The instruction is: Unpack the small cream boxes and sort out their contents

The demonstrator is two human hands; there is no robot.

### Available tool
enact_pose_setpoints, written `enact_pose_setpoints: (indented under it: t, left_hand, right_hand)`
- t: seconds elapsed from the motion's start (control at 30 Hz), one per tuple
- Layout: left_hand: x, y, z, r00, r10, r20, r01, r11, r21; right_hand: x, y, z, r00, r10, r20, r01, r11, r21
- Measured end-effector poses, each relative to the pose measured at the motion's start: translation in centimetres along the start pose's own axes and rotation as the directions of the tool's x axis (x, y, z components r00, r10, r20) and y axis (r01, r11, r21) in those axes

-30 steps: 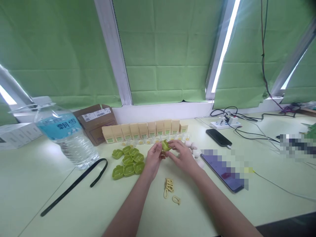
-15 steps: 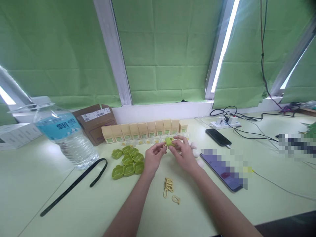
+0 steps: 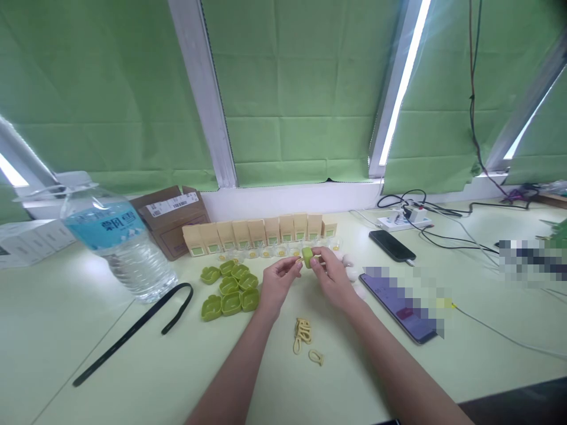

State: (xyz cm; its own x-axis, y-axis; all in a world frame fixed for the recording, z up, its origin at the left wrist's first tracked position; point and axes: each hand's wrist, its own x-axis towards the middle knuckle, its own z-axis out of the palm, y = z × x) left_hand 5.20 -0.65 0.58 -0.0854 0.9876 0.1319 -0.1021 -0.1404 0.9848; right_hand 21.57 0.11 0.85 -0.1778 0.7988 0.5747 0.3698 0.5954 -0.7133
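Observation:
My right hand (image 3: 330, 274) grips a small green silicone case (image 3: 307, 257) between thumb and fingers, above the middle of the table. Close on its left, my left hand (image 3: 278, 283) pinches a thin yellow loop (image 3: 299, 261) that meets the case; whether it passes through the case I cannot tell. Several open green cases (image 3: 231, 303) lie in a cluster left of my left hand. Below both hands is a small heap of yellow loops (image 3: 303, 332), with a single yellow loop (image 3: 316, 356) beside it. White rounded pieces (image 3: 352, 273) sit partly hidden behind my right hand.
A row of small kraft boxes (image 3: 242, 235) stands at the back, clear round pieces (image 3: 266, 251) before it. Left are a large water bottle (image 3: 128, 248), a cardboard box (image 3: 170, 227) and a black strap (image 3: 128, 336). Two phones, one a black phone (image 3: 392, 245), and a power strip (image 3: 404, 220) lie right.
The green case has turned and shifted slightly right in my fingers. My right fingers have closed in around it. The rest of the table looks the same.

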Motion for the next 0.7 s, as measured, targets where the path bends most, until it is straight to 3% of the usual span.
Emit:
enact_pose_setpoints:
  t: [0.7]
  left_hand:
    - [0.15,-0.21,-0.14,0.999,0.03,-0.025,-0.032,0.998,-0.054]
  right_hand:
    - [-0.13,0.29,0.26,1.0,-0.02,0.015,0.021,0.997,-0.072]
